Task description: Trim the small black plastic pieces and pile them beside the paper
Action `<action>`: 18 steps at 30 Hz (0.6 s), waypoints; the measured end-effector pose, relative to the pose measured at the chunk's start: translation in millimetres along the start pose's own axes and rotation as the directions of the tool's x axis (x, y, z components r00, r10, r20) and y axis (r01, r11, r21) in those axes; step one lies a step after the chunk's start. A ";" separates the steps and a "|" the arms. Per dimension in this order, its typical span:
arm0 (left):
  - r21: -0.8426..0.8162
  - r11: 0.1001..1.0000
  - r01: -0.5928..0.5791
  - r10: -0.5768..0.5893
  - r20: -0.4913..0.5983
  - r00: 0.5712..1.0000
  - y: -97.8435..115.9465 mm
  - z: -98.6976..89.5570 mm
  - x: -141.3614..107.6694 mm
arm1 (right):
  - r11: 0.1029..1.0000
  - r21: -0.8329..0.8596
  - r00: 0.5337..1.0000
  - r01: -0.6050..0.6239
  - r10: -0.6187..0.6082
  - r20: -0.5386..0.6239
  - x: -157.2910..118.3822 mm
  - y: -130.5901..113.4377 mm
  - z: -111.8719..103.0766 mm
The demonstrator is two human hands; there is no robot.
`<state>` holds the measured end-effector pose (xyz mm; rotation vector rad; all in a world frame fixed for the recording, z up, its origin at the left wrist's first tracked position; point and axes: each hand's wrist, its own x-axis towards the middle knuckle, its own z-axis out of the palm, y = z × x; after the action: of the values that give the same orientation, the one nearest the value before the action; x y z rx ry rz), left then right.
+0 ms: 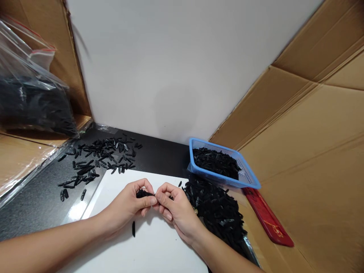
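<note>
My left hand (139, 199) is closed around several small black elongated pieces (143, 193), their dark ends showing between thumb and fingers. Fingertip to fingertip with it, my right hand (173, 204) is pinched, and a bit of black shows behind its thumb and finger. Both hands are above a white board (113, 242). One loose black piece (133, 229) lies on the board below my left hand. To the right of my right hand spreads a dense heap of black pieces (218, 212). What exactly the pieces are I cannot make out.
Scattered black pieces (102, 151) lie on the dark tabletop at left. A blue basket (247, 167) of similar pieces stands behind the heap, with a red flat object (269, 218) beside it. A clear bag (34, 91) rests at upper left. Cardboard (313, 151) and a white wall (176, 57) surround the area.
</note>
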<state>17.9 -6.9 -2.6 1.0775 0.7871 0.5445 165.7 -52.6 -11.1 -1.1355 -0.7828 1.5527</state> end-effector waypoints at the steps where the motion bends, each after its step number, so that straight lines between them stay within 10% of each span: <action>1: -0.010 1.000 0.004 -0.004 0.006 1.000 0.2 0.2 -0.2 | 1.000 0.009 1.000 0.001 -0.001 0.000 0.2 -0.4 -0.4; 18: -0.130 0.990 0.064 -0.063 0.009 0.998 3.2 -1.2 1.8 | 0.995 0.076 0.996 0.069 -0.065 -0.053 1.6 -12.2 -8.3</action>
<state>18.0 -3.6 -0.5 0.9306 0.7688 0.5315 177.7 -48.2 -3.4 -1.0772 -0.7139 1.4808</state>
